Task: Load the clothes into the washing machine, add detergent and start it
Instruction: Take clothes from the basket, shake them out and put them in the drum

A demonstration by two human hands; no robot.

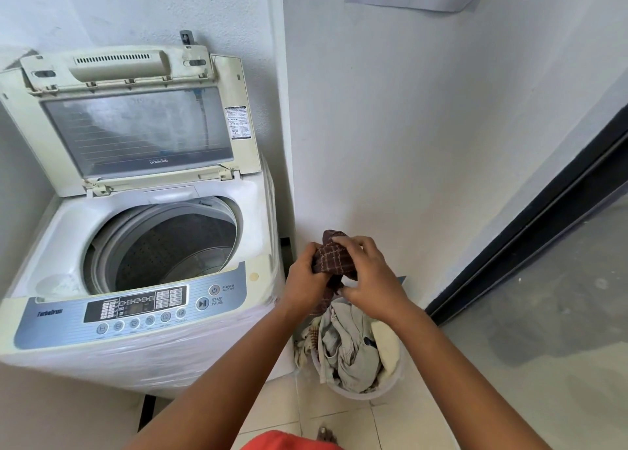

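White plastered walls close in a narrow laundry corner, with a dark-framed sliding glass door running along the right and pale floor tiles beneath us. Against the left wall stands the top-loading washing machine, a boxy cream and white cabinet wrapped in clear plastic film on its front. Its lid, a yellowed plastic frame around a tinted window, is folded up and leans back against the wall. Below it the round opening shows the perforated steel drum. A grey-blue control panel with round buttons spans the front edge, facing us.

Just beside the machine's right side, on the floor, sits a round pale laundry basket heaped with crumpled light-coloured clothes.

Above the basket we hold a maroon checked cloth, soft and bunched, its long axis running roughly upright with one end poking up past our fingers and the other trailing down toward the heap. Our left hand grips its left side; our right hand curls over its top and right side, the two hands close together.
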